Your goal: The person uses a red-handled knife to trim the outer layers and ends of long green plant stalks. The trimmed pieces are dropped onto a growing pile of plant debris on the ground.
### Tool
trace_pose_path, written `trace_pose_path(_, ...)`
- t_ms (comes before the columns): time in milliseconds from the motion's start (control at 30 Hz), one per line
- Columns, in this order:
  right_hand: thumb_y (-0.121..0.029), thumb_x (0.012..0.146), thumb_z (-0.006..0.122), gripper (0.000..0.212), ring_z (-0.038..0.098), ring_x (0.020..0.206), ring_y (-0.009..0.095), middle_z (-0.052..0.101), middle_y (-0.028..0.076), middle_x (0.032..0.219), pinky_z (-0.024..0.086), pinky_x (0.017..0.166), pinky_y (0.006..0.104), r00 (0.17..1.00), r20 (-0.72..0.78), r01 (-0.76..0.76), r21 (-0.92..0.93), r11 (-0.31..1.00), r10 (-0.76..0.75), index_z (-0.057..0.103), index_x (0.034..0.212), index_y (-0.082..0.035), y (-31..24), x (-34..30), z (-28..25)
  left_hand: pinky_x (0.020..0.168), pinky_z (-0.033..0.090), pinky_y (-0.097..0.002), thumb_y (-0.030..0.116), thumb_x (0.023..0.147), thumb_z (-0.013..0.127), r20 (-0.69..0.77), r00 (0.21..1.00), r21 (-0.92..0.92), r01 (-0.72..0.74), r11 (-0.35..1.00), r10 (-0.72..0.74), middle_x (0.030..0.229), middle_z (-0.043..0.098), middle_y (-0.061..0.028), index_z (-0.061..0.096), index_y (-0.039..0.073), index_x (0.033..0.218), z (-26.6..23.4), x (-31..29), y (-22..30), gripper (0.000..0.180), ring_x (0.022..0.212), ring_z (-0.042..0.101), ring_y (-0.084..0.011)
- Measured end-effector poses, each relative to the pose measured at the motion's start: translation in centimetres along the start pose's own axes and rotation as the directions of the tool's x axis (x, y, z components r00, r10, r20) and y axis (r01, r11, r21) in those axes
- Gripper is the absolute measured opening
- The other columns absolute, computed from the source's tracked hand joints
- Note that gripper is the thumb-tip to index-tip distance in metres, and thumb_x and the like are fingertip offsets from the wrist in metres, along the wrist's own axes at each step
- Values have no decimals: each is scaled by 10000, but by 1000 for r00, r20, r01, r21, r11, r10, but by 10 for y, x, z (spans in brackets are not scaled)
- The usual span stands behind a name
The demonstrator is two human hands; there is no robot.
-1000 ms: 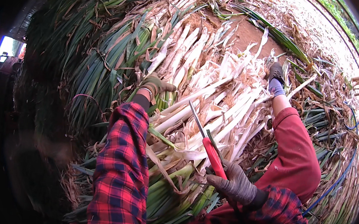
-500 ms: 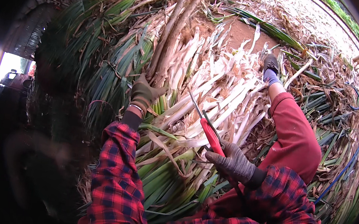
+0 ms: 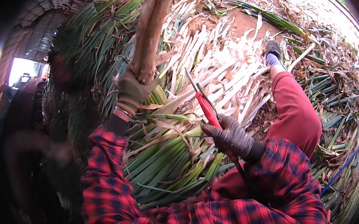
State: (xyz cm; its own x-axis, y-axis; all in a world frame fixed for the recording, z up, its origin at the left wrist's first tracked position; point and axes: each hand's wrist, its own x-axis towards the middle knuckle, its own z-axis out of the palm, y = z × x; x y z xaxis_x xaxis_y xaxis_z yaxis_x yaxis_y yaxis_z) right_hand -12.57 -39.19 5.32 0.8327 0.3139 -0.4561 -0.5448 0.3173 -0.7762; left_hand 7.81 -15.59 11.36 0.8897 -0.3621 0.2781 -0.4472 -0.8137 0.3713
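we've got a change: the left hand [image 3: 132, 89] has brought long brown-skinned stalks [image 3: 147, 36] up off the leafy heap [image 3: 108, 26]; fingers wrapped round their lower end, upper ends out of view, so we'd judge this bunch parted from the rest. right hand [image 3: 232, 137] little changed, curled round a red-handled bladed tool [image 3: 209, 111], tip apart from the stalks. ground: pale stalks [image 3: 229, 73] strewn mid-area, green leaves [image 3: 158, 165] at the near edge, leafy heap along the left edge, bare soil [image 3: 245, 26] toward the far edge. room: panelled roof [image 3: 42, 34] upper left, bright opening [image 3: 20, 70] below; we can't make out what's inside.
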Motion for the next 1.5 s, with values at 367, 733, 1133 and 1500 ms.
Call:
trace_pose_path(367,-435,845,676,413,421,344,102,439,-7,512,320,306,255,984,-175,46,39,998,-38,490,831,-67,18,-10,-26,736,530,-339,420,601,874,-167,970,514,-70,855,180,910,673,-175,583,-113,1043,-127,105,80,751,816,640,-210)
trace_pose_path(733,-461,818,699,493,472,426,114,499,25,594,382,358,273,971,-238,41,68,997,-24,525,886,-4,24,-16,-11,737,526,-344,373,638,820,498,794,296,-534,792,349,1007,663,-135,630,30,1101,-183,110,131,607,884,639,-223)
trace_pose_path(1133,-412,877,642,396,439,389,82,496,3,560,339,341,242,976,-190,-120,-44,992,109,552,953,-34,60,-80,16,960,440,-320,594,537,795,793,570,136,183,974,-217,1266,535,-283,350,-100,1373,17,-95,25,1174,1172,543,-326)
trace_pose_path(1500,-398,868,671,391,407,426,74,489,-40,598,324,377,255,963,-235,-141,-14,990,133,605,988,-31,58,-60,49,1035,379,-336,541,448,843,755,613,26,324,946,-231,1332,463,-295,363,-55,1389,20,-112,-20,1213,1250,456,-361)
